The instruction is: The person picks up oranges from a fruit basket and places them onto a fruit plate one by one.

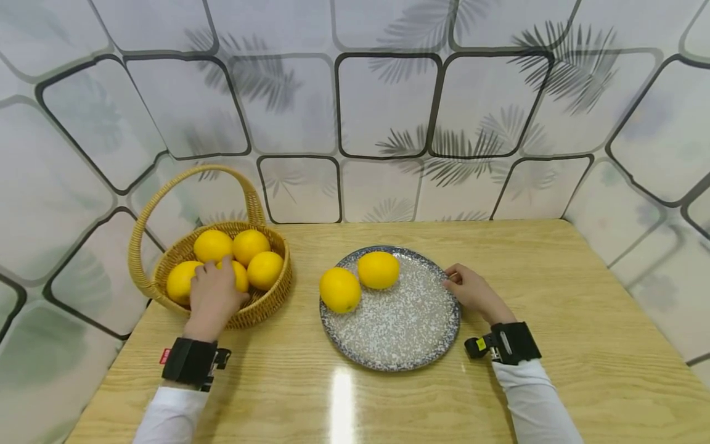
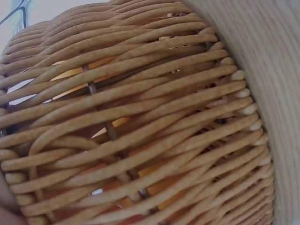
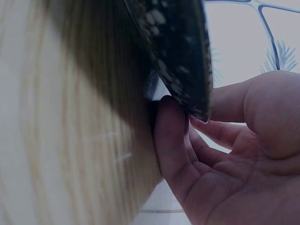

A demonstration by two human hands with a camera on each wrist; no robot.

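Lemons [image 1: 251, 245] in basket [image 1: 269, 306] at left, two more lemons [image 1: 378, 269] on far-left part of plate [image 1: 410, 320]. Looks like mid-transfer, pick step imo. Left hand [image 1: 215, 296] down in basket, fingers on middle lemon [image 1: 241, 277], can't tell if grip's closed. Right hand [image 1: 471, 288] pinching plate's right rim. Next move probably needs firm hold, straight lift past basket handle [image 1: 145, 228], no bumping neighbours.

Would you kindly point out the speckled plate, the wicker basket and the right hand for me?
Speckled plate [image 1: 396, 324]: head view, bare part of its upper surface.
Wicker basket [image 2: 164, 105]: left wrist view, woven side wall.
Right hand [image 3: 229, 176]: right wrist view, the palm.
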